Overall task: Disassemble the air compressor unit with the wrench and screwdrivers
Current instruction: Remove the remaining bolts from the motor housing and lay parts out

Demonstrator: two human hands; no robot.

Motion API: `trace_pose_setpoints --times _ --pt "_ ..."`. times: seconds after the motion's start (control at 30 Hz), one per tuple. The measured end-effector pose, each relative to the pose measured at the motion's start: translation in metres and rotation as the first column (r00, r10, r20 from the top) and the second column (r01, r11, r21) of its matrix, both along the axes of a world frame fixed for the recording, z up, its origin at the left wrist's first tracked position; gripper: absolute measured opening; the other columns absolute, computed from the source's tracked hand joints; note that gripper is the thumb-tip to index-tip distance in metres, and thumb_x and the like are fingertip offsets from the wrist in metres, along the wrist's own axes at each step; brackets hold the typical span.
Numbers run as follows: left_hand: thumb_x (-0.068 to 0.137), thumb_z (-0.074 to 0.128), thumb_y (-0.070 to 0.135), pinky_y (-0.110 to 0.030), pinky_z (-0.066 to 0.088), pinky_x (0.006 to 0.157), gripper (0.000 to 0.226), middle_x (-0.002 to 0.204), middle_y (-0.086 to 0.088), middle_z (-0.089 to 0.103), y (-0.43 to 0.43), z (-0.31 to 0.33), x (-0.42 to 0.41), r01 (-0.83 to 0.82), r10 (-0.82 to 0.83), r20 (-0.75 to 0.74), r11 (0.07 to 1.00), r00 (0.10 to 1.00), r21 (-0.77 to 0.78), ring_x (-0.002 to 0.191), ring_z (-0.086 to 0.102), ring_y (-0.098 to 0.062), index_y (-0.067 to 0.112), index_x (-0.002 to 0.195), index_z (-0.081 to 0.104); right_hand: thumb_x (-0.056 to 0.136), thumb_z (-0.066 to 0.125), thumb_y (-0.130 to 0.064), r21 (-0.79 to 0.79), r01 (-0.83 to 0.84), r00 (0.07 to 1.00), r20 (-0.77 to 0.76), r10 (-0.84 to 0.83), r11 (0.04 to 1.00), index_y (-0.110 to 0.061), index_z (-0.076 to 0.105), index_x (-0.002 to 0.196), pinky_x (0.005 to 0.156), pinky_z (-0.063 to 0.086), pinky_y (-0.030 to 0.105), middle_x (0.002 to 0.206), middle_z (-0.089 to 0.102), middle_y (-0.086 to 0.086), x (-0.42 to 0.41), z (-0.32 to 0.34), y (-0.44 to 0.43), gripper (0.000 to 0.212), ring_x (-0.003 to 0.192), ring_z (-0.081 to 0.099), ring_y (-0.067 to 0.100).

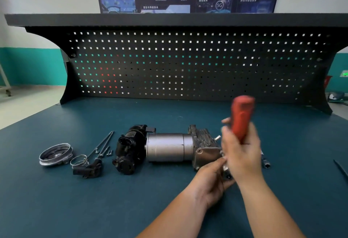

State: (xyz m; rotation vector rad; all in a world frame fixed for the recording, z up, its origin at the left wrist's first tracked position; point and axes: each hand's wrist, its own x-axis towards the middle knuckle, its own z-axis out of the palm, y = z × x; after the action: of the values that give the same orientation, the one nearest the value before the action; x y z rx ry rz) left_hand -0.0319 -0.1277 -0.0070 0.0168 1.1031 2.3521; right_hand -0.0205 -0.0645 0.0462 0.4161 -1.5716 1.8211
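Red and blurred, the screwdriver handle (243,115) stands upright in the right hand (242,153), whose fingers wrap around its lower part; shaft and tip are hidden behind the hand. The left hand (211,179) curls around the right end of the air compressor (169,147), which lies on its side in the middle of the dark teal bench mat (94,209). Left of the compressor lie two long bolts (102,144), wire clips (79,159), a black plastic fitting (88,170) and a round metal cap (55,154). A socket bar (266,163) lies just beyond the right hand.
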Motion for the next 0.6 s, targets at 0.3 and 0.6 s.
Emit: trace_pose_setpoints --times 0.3,0.6 --pt "0.089 0.056 0.006 -0.026 0.056 0.06 0.011 0.07 -0.003 0.067 -0.002 -0.003 -0.004 -0.045 0.043 -0.015 0.992 0.999 -0.116 0.063 0.064 -0.011 0.009 0.086 0.066 0.076 0.062 -0.034 -0.113 0.051 0.999 0.02 -0.049 0.992 -0.028 0.06 0.087 0.046 0.034 0.014 0.052 0.05 -0.016 -0.001 0.001 -0.003 0.013 0.044 0.04 -0.003" --pt "0.091 0.059 0.019 -0.019 0.052 0.051 0.019 0.069 -0.002 0.072 0.001 0.0 -0.005 -0.046 0.053 0.081 0.996 0.995 -0.079 0.056 0.067 -0.009 0.01 0.077 0.067 0.088 0.049 -0.029 -0.829 0.245 0.937 0.335 0.096 0.503 -0.026 0.044 0.075 0.04 0.021 0.019 0.046 0.026 -0.008 -0.013 0.005 0.043 0.015 0.039 0.025 0.006"
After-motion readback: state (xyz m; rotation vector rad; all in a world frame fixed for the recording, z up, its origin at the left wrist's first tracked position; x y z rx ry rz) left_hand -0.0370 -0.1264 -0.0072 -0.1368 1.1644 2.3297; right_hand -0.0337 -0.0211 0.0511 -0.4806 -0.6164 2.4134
